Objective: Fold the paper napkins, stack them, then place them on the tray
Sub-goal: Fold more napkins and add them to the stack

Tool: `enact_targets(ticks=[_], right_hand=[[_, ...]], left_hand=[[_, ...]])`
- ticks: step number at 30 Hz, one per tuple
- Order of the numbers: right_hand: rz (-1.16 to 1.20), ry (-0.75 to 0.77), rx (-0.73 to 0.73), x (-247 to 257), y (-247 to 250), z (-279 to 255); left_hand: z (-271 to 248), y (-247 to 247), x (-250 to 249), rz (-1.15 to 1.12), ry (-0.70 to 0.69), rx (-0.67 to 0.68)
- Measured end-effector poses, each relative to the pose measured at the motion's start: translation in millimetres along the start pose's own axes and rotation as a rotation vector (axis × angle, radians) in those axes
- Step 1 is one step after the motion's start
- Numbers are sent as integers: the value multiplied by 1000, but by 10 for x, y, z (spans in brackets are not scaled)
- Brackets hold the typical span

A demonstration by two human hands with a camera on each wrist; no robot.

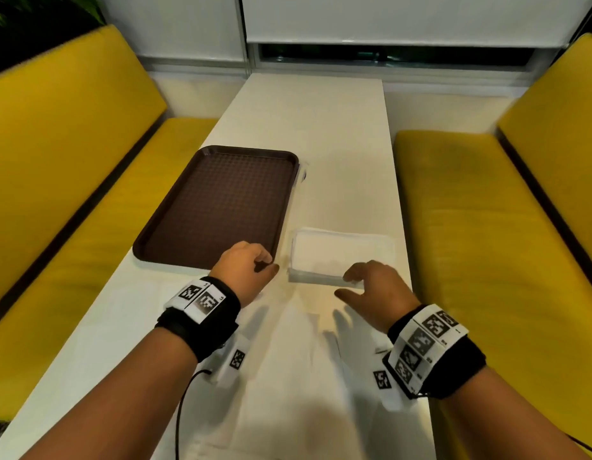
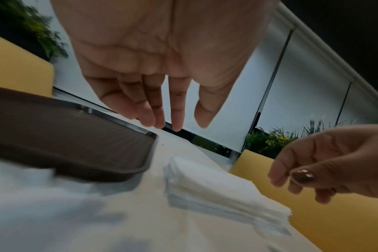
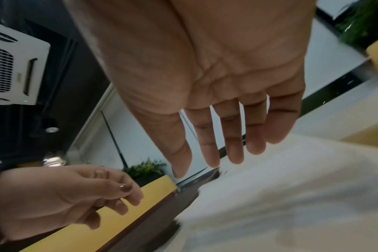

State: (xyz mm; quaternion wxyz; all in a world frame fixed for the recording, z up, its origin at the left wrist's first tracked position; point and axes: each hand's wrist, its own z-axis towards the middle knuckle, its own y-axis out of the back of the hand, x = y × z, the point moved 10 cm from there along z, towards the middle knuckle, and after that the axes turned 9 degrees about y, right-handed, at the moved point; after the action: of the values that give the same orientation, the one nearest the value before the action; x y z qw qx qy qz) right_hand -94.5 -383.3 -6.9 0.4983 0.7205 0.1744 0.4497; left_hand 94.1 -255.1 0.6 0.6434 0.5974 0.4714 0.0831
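A stack of folded white paper napkins (image 1: 341, 254) lies on the white table right of the brown tray (image 1: 218, 207). The stack (image 2: 222, 191) shows several layers in the left wrist view, next to the tray (image 2: 76, 145). My left hand (image 1: 251, 263) hovers at the stack's left edge, over the tray's near right corner, fingers loosely bent and holding nothing. My right hand (image 1: 364, 280) hovers over the stack's near edge with fingers spread and straight, also shown as the right hand (image 3: 216, 153). Neither hand grips the napkins.
An unfolded white napkin (image 1: 288, 376) lies flat on the table near me, under my wrists. Yellow bench seats (image 1: 487, 227) flank the white table (image 1: 308, 127) on both sides. A window with a white blind is at the far end.
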Motion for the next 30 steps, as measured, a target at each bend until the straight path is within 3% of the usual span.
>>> enact_targets(ticks=[7,11,14,21,26,30], right_hand=[[27,-27,192,393,-661,-326],[-1,0,248,654,-874,-469],[-19,53,286,883,-1039,-573],[-62,46,268,1116,-1253,-650],[-141,37,196,1195,-1169,-423],[-220,50,223,1268,-1149,-195]], left_hand=[[-457,-78,592,30,82,87],[-626,-183,724,228,62,104],[-678,-147,853,306,134,76],[-897,-224,1169,282,247,100],[-965,-245,1240,292,283,98],[-971,-278,1273,226,311,112]])
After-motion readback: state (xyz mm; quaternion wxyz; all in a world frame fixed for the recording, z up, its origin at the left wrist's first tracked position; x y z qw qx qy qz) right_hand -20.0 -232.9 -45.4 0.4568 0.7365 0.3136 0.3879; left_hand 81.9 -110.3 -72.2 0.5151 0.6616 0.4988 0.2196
